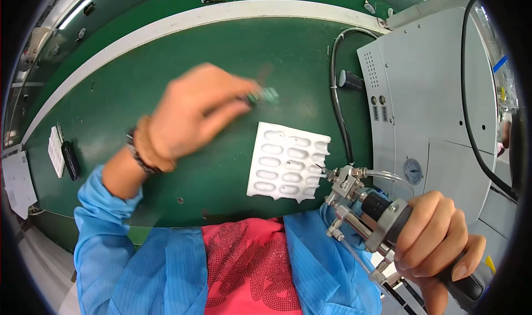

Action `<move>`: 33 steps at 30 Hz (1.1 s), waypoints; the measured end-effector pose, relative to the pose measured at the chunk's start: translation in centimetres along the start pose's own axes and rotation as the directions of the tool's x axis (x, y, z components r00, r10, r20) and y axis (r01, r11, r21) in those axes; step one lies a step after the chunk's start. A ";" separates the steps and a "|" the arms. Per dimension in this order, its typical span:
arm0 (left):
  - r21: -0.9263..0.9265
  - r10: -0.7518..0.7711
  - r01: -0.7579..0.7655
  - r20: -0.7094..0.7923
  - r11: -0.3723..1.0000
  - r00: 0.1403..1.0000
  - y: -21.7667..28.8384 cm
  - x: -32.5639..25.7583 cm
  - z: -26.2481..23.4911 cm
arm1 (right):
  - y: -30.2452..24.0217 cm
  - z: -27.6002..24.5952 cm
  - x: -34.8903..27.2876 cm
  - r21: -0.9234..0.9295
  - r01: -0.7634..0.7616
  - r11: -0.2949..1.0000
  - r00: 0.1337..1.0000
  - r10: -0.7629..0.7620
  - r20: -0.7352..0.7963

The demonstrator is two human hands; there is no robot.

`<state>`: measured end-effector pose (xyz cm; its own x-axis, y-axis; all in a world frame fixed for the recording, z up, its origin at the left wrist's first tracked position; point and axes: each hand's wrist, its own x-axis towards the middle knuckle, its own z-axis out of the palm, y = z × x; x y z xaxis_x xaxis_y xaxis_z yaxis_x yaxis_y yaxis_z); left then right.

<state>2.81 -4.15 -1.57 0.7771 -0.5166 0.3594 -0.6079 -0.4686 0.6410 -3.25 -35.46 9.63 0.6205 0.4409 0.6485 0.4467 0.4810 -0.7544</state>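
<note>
My left hand (194,113) is raised over the green bench top, blurred by motion. Its thumb and fingers are pinched on a small green circuit board (269,95), whose details are smeared. My right hand (440,237) is wrapped round the black grip of a metal dispensing gun (382,212) at the lower right. The gun's nozzle points left, at the right edge of a white moulded tray (255,171) with rows of oval hollows. Dark specks show in a few hollows. The tray lies flat between both hands, touched by neither.
A grey machine cabinet (449,82) with a round gauge stands at the right. A black hose (334,93) runs along the bench beside it, near a dark cylindrical object (351,80). At the far left lie a black tool (70,160) and a white strip (56,151). A pale ledge (221,14) borders the back.
</note>
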 end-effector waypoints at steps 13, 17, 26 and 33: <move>-0.120 -0.013 0.001 -0.095 0.993 0.995 2.1 -2.6 9.4 | 3.9 1.7 1.2 -0.078 0.090 0.993 0.987 -0.100 -0.126; -0.257 -0.113 0.083 -0.102 0.963 0.988 1.9 -2.9 10.1 | 6.0 2.1 1.6 -0.122 0.086 0.989 0.986 -0.102 -0.135; -0.333 -0.160 0.097 -0.165 0.938 0.973 1.2 -2.9 10.4 | 7.1 1.8 2.1 -0.097 0.028 0.995 0.991 -0.040 -0.129; -0.350 -0.170 0.111 -0.143 0.930 0.975 1.3 -2.7 9.9 | 8.0 1.7 2.9 -0.117 -0.004 0.993 0.992 -0.011 -0.127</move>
<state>-1.65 -10.48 -8.44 0.8845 -0.3213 0.3383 -0.4221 -0.2423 0.8736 1.00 -29.03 5.67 0.6926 0.3356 0.6385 0.5163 0.3875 -0.7638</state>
